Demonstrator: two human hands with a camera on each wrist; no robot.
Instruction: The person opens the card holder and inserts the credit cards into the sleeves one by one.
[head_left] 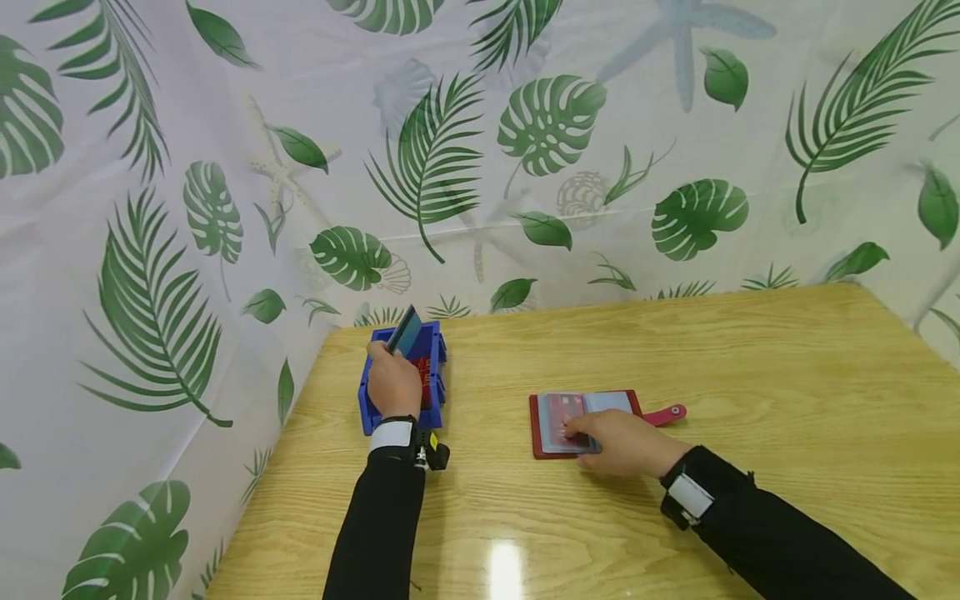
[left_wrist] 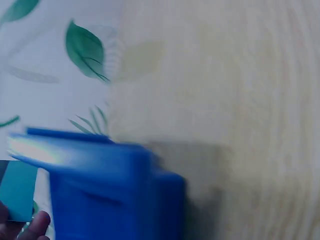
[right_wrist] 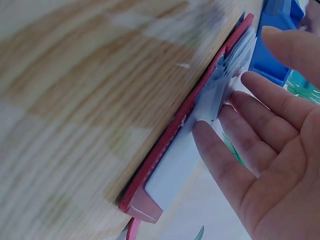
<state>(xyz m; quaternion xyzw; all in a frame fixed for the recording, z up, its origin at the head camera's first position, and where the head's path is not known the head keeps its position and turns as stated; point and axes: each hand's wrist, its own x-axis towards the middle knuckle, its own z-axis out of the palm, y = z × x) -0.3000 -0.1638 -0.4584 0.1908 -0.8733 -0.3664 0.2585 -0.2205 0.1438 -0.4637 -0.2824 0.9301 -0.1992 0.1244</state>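
My left hand (head_left: 395, 385) pinches a blue-green card (head_left: 406, 332) above a blue plastic bin (head_left: 365, 410). The same card (left_wrist: 19, 192) shows at the lower left of the left wrist view, beside the blurred bin. On the table, a red card holder (head_left: 536, 433) lies open with clear sleeves. A pinkish card (head_left: 564, 410) shows in one sleeve. My right hand (head_left: 626, 442) rests at the near side of those sleeves. In the right wrist view its fingers (right_wrist: 267, 120) are extended against the sleeve edges, the thumb held apart.
Red items (head_left: 424, 377) lie in the bin, partly hidden by my left hand. The holder's strap (head_left: 666, 415) with a snap sticks out to the right. A leaf-print cloth (head_left: 465, 167) hangs behind the wooden table (head_left: 750, 367).
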